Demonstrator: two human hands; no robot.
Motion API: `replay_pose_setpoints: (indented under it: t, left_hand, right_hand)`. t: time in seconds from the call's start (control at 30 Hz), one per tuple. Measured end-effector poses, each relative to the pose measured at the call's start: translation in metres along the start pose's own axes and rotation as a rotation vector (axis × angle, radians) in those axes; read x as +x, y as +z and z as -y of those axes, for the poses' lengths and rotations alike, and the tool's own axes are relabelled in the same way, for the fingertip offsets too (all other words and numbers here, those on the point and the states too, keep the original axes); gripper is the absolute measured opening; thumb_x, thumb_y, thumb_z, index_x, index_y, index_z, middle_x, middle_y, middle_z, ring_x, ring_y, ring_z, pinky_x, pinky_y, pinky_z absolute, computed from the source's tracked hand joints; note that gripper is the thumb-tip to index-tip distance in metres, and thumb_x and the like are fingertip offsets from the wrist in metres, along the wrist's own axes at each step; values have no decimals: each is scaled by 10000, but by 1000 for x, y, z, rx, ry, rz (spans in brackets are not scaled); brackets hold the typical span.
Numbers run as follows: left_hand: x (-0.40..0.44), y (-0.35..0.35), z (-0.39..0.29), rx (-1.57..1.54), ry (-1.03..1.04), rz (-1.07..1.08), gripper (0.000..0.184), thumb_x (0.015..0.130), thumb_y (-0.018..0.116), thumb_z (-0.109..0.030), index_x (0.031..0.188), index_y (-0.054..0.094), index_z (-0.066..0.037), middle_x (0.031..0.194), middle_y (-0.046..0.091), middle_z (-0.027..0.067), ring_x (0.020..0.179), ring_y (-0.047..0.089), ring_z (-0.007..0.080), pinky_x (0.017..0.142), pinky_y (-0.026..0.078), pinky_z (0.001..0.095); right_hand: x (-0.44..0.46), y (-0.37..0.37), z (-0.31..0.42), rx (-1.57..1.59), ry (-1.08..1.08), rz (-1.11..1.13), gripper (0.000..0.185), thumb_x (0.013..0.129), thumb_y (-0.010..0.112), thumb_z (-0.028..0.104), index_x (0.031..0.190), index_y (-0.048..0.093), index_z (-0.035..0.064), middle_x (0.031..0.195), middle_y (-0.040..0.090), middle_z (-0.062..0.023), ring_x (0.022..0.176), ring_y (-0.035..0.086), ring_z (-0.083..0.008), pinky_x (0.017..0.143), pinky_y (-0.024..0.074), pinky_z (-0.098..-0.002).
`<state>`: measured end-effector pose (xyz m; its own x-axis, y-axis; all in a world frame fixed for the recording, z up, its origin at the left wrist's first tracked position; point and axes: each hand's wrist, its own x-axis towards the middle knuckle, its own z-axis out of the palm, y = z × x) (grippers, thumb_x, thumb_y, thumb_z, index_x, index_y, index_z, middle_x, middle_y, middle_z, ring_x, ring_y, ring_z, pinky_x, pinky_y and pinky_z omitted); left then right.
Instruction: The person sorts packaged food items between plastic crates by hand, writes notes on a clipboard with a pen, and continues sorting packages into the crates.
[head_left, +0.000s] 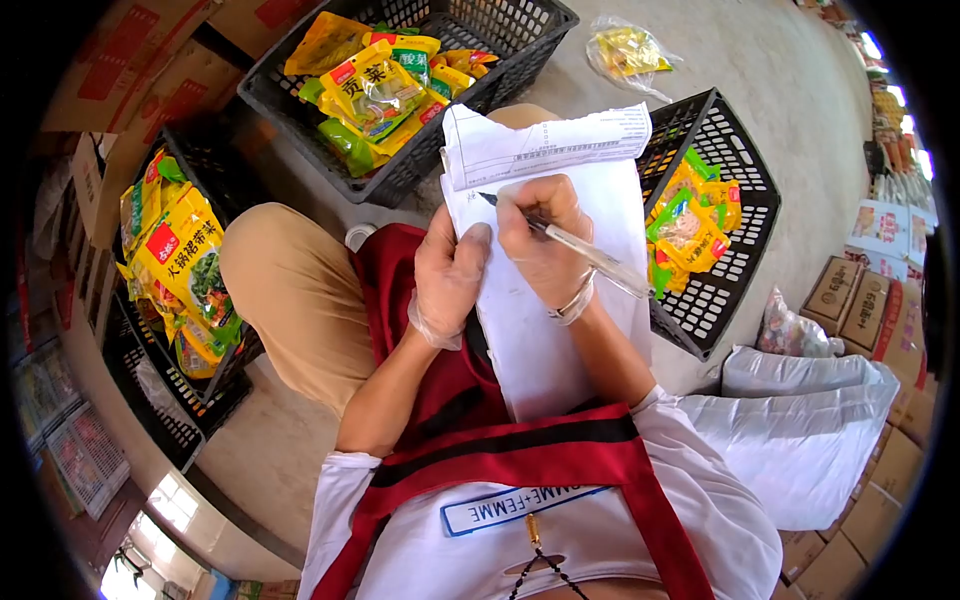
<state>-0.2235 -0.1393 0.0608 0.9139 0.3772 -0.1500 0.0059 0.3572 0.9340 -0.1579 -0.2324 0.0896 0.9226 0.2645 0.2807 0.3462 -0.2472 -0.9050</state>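
A pad of white paper [545, 345] rests on my lap over a dark red apron [415, 385]. Its printed top sheet [560, 145] is folded back at the upper edge. My left hand [449, 270], in a clear thin glove, grips the pad's left edge with the thumb on top. My right hand [548, 235], gloved the same way, is closed round a pen [595, 262]. The pen's tip is by a small handwritten mark near the upper left of the page.
Black plastic crates [525, 85] hold yellow food packets [375, 95]; another crate [715, 215] stands at my right, one [165, 385] at left. A clear bag [632, 55] lies on the floor. Silver-white sacks [800, 430] and cardboard boxes [850, 305] stand at right.
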Motion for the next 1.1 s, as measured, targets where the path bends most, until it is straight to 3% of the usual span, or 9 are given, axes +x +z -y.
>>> replay_pose_setpoints:
  t: [0.57,0.87,0.93,1.03,1.1]
  left_hand:
    - [0,-2,5,-5,9,-10,368,875,502,-60,1233,454,8,1056,571,38,904,505,88,802,432,238]
    - [0,-2,3,9,-43,-12,371,869,508,-63,1229,458,11,1056,574,41,919,508,91,811,430,241]
    - [0,-1,2,14,-12,-14,366,869,501,-57,1226,461,11,1060,573,39,923,509,93,814,429,241]
    - [-1,0,1,10,-35,-30,364,867,499,-55,1223,465,10,1061,573,35,921,509,94,815,429,242]
    - [-1,2,0,16,-8,-30,362,867,498,-55,1221,466,9,1055,573,33,913,509,92,808,429,240]
  right_hand:
    - [0,0,-5,-7,-17,31,202,750,653,42,841,478,86,657,586,-43,573,582,-97,542,482,-262]
    - [-2,-1,-5,103,90,10,206,739,651,33,828,474,86,656,576,-58,568,579,-116,536,477,-273]
    - [1,-2,1,-30,13,26,200,745,647,32,830,475,89,652,578,-55,562,572,-112,534,476,-272]
    - [-3,1,-9,101,49,9,200,744,646,27,831,477,88,645,574,-54,551,564,-109,524,469,-264]
    - [-2,0,-5,30,17,6,199,747,645,20,832,477,85,644,574,-49,553,560,-97,520,466,-257]
